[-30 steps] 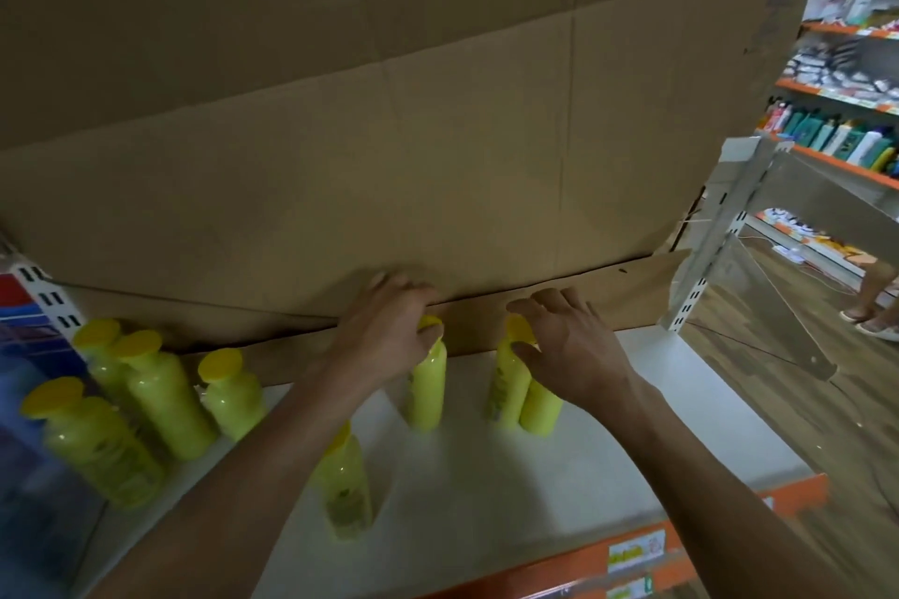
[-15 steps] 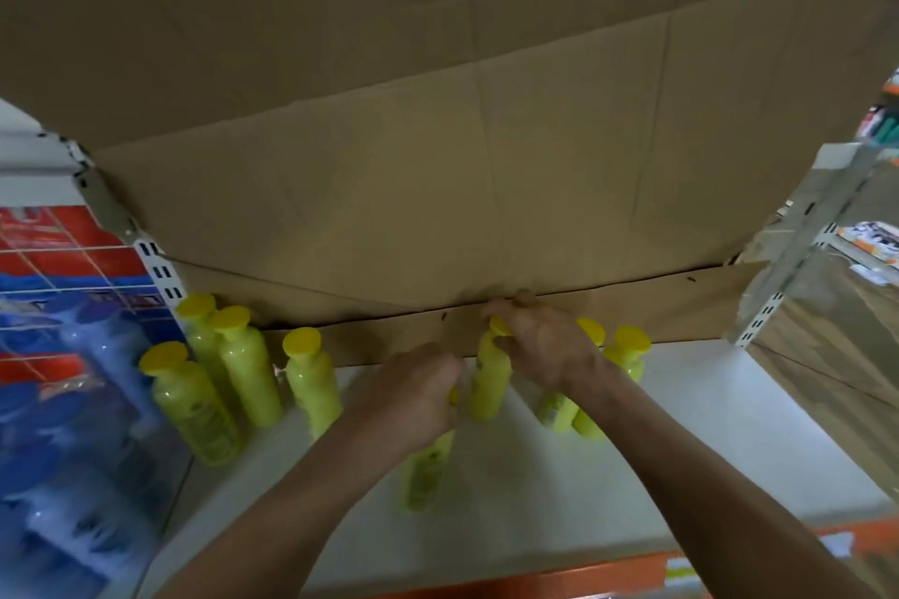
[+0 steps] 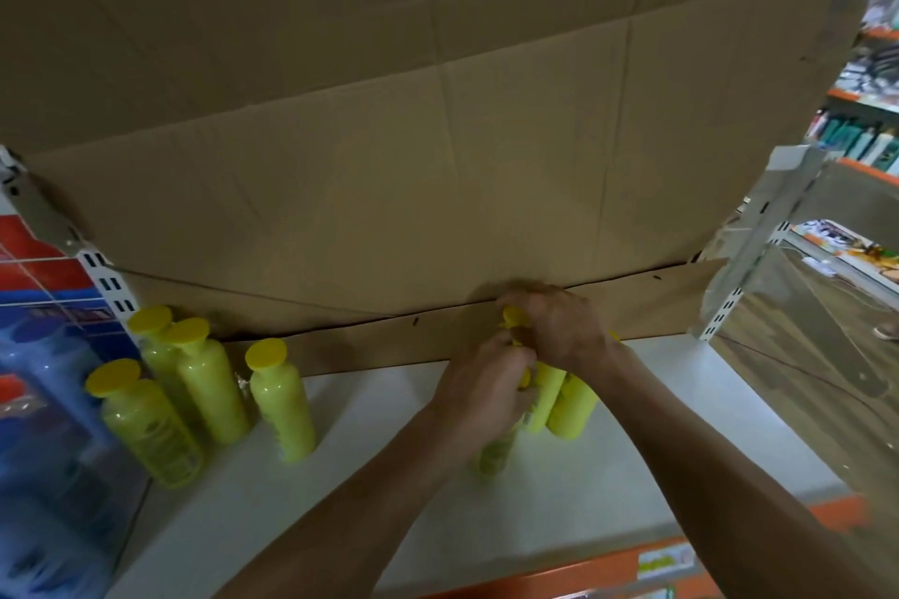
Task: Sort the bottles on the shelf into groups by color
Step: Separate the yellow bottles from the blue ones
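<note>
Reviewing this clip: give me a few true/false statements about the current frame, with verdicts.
1. Four yellow bottles stand grouped at the left end of the shelf. True.
2. Their caps are blue. False: the caps are yellow.
3. The left hand and right hand are both on the bottle cluster right of centre. True.
4. The shelf surface is black. False: it is white, with an orange front edge.
5. Cardboard backs the shelf. True.
</note>
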`<state>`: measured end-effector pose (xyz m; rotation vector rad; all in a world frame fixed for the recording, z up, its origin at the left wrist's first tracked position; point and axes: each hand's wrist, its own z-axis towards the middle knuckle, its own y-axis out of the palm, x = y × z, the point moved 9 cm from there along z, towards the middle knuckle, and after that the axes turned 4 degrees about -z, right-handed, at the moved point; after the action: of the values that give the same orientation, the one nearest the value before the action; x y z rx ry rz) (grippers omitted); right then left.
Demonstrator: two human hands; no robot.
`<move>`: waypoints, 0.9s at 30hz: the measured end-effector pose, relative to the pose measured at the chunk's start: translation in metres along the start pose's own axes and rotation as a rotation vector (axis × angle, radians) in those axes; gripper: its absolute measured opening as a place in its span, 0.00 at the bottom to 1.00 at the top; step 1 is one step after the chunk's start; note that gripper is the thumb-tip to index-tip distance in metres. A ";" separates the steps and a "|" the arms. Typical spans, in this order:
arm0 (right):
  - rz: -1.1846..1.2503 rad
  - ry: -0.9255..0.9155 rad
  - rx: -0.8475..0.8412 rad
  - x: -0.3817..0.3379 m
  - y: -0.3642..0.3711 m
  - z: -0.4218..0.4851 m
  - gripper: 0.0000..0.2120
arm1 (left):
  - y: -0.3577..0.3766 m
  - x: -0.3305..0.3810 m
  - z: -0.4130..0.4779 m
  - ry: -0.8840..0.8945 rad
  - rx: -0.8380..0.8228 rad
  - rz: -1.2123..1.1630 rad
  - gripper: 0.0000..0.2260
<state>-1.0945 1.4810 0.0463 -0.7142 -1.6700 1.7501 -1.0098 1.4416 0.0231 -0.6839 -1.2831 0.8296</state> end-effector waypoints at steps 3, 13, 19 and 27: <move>0.034 0.013 -0.076 0.003 -0.001 0.003 0.23 | 0.004 -0.001 -0.003 0.037 -0.024 -0.036 0.16; -0.014 -0.066 0.050 -0.037 -0.032 -0.004 0.20 | -0.042 -0.032 -0.047 -0.017 0.051 0.000 0.23; 0.101 -0.279 0.008 -0.137 -0.021 -0.010 0.18 | -0.143 -0.119 -0.116 -0.325 0.301 0.178 0.10; 0.180 -0.406 -0.020 -0.247 -0.001 -0.003 0.29 | -0.234 -0.211 -0.199 -0.628 0.472 0.431 0.14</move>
<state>-0.9270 1.2989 0.0398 -0.5569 -1.9384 2.1169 -0.7967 1.1403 0.0690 -0.3192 -1.4239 1.7353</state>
